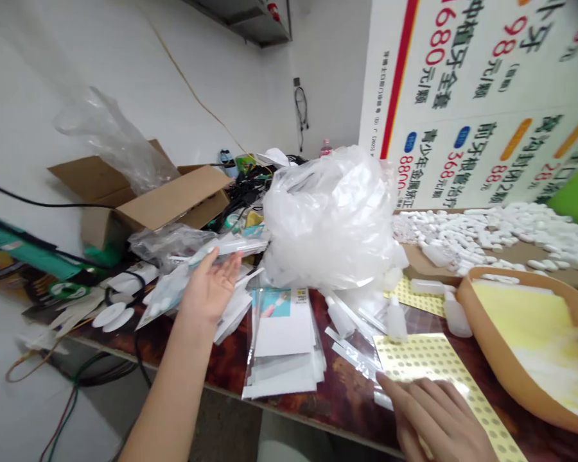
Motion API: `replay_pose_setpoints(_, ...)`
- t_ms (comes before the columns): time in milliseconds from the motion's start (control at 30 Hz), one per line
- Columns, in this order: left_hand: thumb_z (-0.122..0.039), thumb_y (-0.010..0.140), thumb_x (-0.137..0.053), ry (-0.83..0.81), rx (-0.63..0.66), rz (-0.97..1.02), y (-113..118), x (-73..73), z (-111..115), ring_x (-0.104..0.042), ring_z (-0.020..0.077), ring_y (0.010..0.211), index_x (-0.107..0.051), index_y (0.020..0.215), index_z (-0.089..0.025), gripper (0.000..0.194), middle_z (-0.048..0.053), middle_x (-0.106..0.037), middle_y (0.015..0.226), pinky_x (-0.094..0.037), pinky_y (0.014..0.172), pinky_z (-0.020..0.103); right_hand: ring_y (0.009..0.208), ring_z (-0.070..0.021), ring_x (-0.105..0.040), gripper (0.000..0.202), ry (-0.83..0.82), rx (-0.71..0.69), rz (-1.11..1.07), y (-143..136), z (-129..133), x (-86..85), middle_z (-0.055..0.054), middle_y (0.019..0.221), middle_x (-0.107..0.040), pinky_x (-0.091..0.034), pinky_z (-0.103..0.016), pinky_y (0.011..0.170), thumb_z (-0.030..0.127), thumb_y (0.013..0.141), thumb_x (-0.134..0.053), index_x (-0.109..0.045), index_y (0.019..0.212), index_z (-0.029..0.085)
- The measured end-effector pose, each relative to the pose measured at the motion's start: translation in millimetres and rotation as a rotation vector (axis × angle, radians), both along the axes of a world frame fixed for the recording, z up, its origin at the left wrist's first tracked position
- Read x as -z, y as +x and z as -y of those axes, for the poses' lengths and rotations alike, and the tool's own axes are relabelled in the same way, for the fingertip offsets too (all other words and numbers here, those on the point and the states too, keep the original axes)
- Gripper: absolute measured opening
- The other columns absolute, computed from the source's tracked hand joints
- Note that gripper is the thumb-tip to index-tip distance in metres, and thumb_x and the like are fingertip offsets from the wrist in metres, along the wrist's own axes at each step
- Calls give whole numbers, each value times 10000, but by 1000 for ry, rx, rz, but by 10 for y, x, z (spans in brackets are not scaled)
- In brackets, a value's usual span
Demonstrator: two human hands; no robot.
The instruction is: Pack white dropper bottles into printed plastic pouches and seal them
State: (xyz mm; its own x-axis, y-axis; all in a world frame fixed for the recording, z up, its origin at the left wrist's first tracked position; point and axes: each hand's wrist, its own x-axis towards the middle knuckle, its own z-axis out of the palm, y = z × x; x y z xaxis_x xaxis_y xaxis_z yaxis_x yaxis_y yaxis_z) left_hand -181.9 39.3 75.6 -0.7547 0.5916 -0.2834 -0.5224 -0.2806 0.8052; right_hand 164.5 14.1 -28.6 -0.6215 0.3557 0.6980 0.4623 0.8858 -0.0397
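Observation:
My left hand (210, 285) is open, palm turned up and fingers apart, beside a heap of clear plastic packets (241, 245) at the left of the table. Whether its fingertips touch the packets I cannot tell. My right hand (433, 414) lies low over a yellow sheet of round stickers (421, 356), its index finger stretched out to the narrow clear strips (354, 356). Nothing shows in its grip. Between the hands is a stack of clear sleeves with printed cards (284, 337). Small white squeeze bottles (396, 321) stand or lie behind the sticker sheet.
A large bag of clear plastic (330, 218) fills the table's middle. An orange basin (491, 340) is on the right, before many white pieces (501, 234) on cardboard. At left are an open carton (173, 196), white discs (113, 316) and hanging cables (101, 372).

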Motion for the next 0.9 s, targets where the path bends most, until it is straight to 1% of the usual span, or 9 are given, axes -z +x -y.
replay_pose_setpoints(100, -92, 982, -424, 21, 0, -47, 167, 71, 119, -708, 144, 871, -606, 867, -105, 216, 81, -705, 909, -607, 676, 212, 737, -194, -623, 278, -124, 222, 3, 88, -3, 25, -38, 822, -710, -441, -331, 708, 152, 924, -425, -608, 1134, 147)
replay_pose_setpoints(233, 18, 917, -425, -22, 5, -137, 226, 127, 257, -639, 73, 585, -608, 809, -133, 261, -20, -633, 624, -592, 644, 174, 842, -290, -602, 235, -196, 577, 187, 142, -156, 47, -103, 937, -696, -442, -404, 698, 148, 884, -487, -644, 1058, 155)
replay_pose_setpoints(300, 29, 881, -446, -55, -10, -209, 177, 163, 308, -600, 65, 524, -605, 799, -150, 254, -49, -599, 577, -579, 617, 174, 877, -296, -608, 304, -206, 570, 293, 142, -279, 27, -121, 1011, -687, -455, -401, 701, 89, 849, -500, -638, 1109, 166)
replay_pose_setpoints(400, -22, 836, -517, -118, -56, -401, 126, 256, 407, -653, 113, 620, -611, 838, -181, 184, -44, -642, 658, -586, 656, 235, 976, -307, -615, 533, -195, 466, 388, 107, -462, 17, -141, 1199, -650, -474, -407, 738, -12, 783, -491, -576, 1256, 217)
replay_pose_setpoints(500, -134, 838, -586, -211, -68, -661, 211, 436, 546, -590, 93, 575, -635, 879, -217, 105, -70, -623, 690, -521, 614, 189, 970, -307, -634, 590, -194, 373, 457, 29, -604, 72, -152, 1345, -585, -488, -407, 724, -82, 706, -474, -613, 1181, 238)
replay_pose_setpoints(600, -299, 834, -645, -337, 147, -862, 436, 667, 666, -528, 109, 534, -693, 874, -220, 101, -60, -598, 642, -443, 538, 199, 930, -305, -649, 452, -203, 347, 480, -53, -670, 120, -193, 1385, -550, -506, -411, 709, -83, 698, -471, -647, 1019, 181)
replay_pose_setpoints(700, -373, 819, -662, -399, 333, -1016, 768, 820, 674, -579, 168, 619, -730, 866, -223, 171, -14, -645, 676, -431, 569, 248, 977, -286, -648, 389, -221, 351, 462, -29, -618, 74, -189, 1369, -562, -527, -407, 763, -67, 744, -461, -629, 1004, 170)
replay_pose_setpoints(833, -301, 960, -474, -323, 623, -1443, 1393, 793, 466, -658, 227, 839, -659, 985, -205, 210, 64, -724, 916, -486, 711, 307, 1143, -274, -604, 348, -276, 408, 328, 276, -298, -20, -176, 1397, -524, -538, -405, 865, 8, 839, -444, -586, 1104, 182)
replay_pose_setpoints(900, -252, 980, -434, -213, 780, -1551, 1759, 726, 300, -651, 220, 940, -653, 1013, -226, 224, 52, -724, 987, -492, 824, 320, 1218, -275, -566, 320, -349, 419, 90, 493, -53, -4, -180, 1421, -484, -542, -397, 889, 71, 880, -438, -565, 1150, 187)
